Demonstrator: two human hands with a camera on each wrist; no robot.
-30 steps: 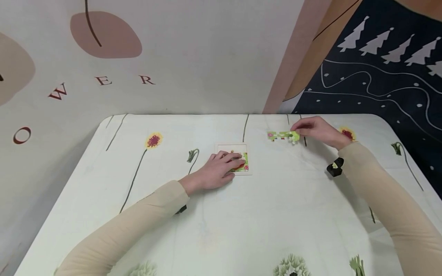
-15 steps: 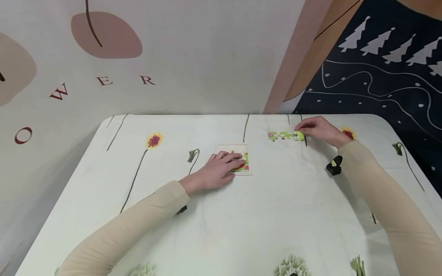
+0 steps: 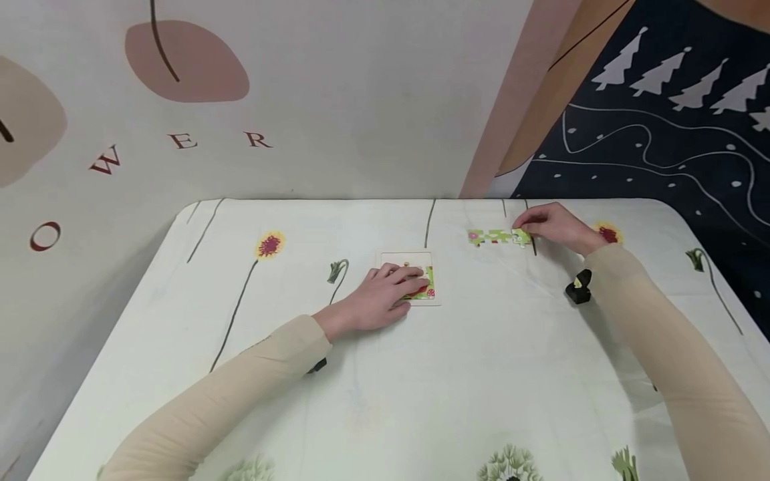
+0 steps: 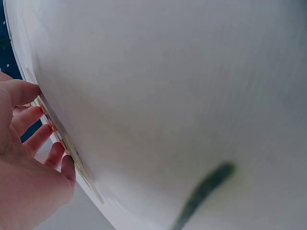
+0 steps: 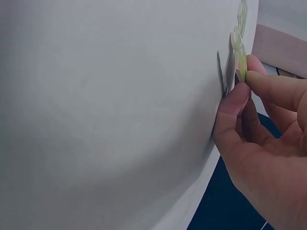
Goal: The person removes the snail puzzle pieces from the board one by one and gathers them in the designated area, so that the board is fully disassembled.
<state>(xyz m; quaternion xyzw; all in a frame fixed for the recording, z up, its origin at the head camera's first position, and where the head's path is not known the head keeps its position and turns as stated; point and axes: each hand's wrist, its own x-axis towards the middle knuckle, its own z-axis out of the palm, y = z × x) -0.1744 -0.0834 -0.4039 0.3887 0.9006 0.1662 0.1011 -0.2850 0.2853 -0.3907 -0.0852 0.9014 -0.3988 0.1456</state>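
A small square puzzle board (image 3: 436, 294) with a pale frame lies mid-table, its coloured picture partly covered by the left hand (image 3: 377, 297). That hand rests flat on it with fingers spread; the left wrist view shows its fingertips along the board (image 4: 86, 175). To the right, several green puzzle pieces (image 3: 494, 236) form a short row. At the row's right end the right hand (image 3: 556, 228) pinches a green piece (image 3: 520, 235) between thumb and finger. In the right wrist view the right hand (image 5: 268, 129) holds the piece's edge (image 5: 241, 64).
A white cloth (image 3: 469, 374) printed with flowers and stems covers the table. Behind it stands a pale wall hanging (image 3: 361, 100) with letters, and at the right a dark cloth (image 3: 631, 147) with white trees. Each wrist carries a small black device (image 3: 580, 287).
The right hand has moved slightly right, and its piece has turned and now lies level at the row's right end. The left hand has stayed on the board.
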